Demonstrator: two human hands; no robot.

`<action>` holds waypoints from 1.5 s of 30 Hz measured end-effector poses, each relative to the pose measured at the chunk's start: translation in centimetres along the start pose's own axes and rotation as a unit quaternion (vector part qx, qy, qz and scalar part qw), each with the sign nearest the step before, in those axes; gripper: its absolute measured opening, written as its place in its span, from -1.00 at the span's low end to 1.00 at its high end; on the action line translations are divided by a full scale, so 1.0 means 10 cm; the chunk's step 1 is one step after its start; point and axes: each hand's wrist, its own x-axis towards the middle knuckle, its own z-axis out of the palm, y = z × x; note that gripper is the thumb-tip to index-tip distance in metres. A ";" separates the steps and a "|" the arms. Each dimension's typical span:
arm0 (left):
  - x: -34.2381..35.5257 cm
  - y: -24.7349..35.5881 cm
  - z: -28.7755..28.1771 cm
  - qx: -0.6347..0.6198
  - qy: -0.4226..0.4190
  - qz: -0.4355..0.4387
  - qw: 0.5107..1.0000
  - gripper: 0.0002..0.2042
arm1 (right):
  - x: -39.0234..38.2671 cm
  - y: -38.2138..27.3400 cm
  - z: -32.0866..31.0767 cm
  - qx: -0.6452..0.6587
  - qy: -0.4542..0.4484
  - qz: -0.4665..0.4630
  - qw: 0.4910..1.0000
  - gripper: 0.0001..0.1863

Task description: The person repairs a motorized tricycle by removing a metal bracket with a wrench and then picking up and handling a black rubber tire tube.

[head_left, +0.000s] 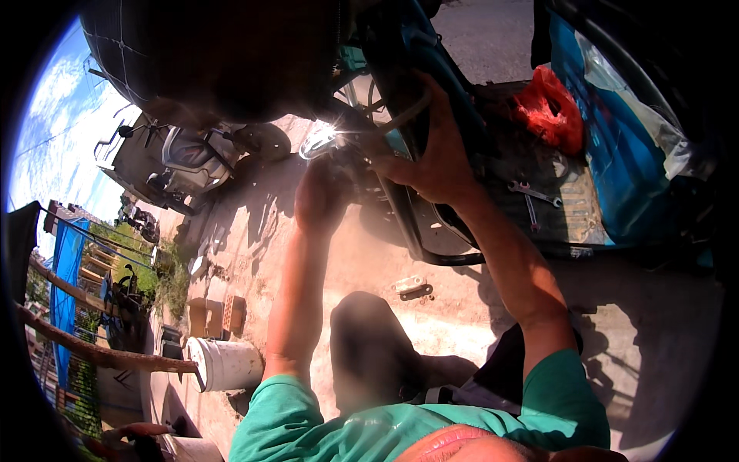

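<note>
My left hand (322, 199) is raised in front of me, fingers bent up against a shiny silvery piece (319, 141) that flares in the sun. Glare and shadow hide what its fingertips hold. To its right, my right hand (435, 162) reaches to the dark frame (404, 223) of a vehicle. Its thumb points left toward the shiny piece, and its fingers stretch upward, well apart from the thumb, beside a curved cable (408, 115). Two wrenches (531, 200) lie crossed on the vehicle's ribbed floorboard (573, 212), right of my right forearm.
A red plastic bag (550, 112) sits on the floorboard beside a blue panel (627, 162). A large dark bulk (223, 61) hangs overhead. On the ground are a small pale block (409, 285), a white bucket (223, 363) and bricks (233, 314). Another vehicle (192, 158) stands far left.
</note>
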 end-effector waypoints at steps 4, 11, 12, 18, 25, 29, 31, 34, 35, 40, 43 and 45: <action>-0.63 -0.46 0.42 0.229 0.155 0.112 0.955 -0.67 | -0.01 0.06 0.00 -0.003 0.006 -0.013 1.000 0.16; -1.44 0.07 1.15 0.441 -0.124 0.260 0.850 -0.28 | -0.04 0.07 -0.01 0.004 -0.002 0.006 1.000 0.15; -1.37 0.32 1.22 0.515 -0.191 0.300 0.780 -0.31 | -0.03 0.05 0.00 0.002 0.002 -0.001 1.000 0.15; -0.57 1.12 1.06 0.113 -0.073 0.298 0.945 -0.56 | -0.02 0.05 0.00 -0.029 0.010 -0.015 0.999 0.16; 0.10 0.31 0.22 -0.048 0.042 -0.043 0.997 -0.69 | -0.02 0.08 -0.02 -0.016 0.013 -0.012 1.000 0.18; -0.59 -0.52 0.44 0.188 0.078 0.000 0.979 -0.77 | -0.02 0.09 -0.02 -0.013 0.013 -0.017 1.000 0.17; -1.03 -0.45 0.83 0.148 0.131 -0.002 0.980 -0.66 | -0.01 0.04 0.02 -0.010 0.010 -0.022 1.000 0.16; -1.42 -0.29 1.24 0.253 0.078 0.148 0.953 -0.40 | -0.02 0.08 -0.01 -0.006 0.006 -0.020 1.000 0.16; -1.46 -0.23 1.28 0.209 0.027 0.201 0.957 -0.38 | -0.02 0.07 0.01 0.006 0.006 -0.019 1.000 0.15; -1.33 0.35 1.36 0.250 -0.058 0.316 0.913 -0.33 | -0.02 0.05 -0.03 -0.026 0.011 -0.019 0.999 0.16; -0.90 0.75 1.23 0.189 -0.048 0.343 0.919 -0.55 | -0.01 0.04 -0.02 -0.030 0.010 -0.013 0.999 0.15; -0.59 1.01 1.03 0.088 -0.042 0.288 0.953 -0.67 | 0.00 0.02 -0.01 -0.025 0.009 -0.014 1.000 0.15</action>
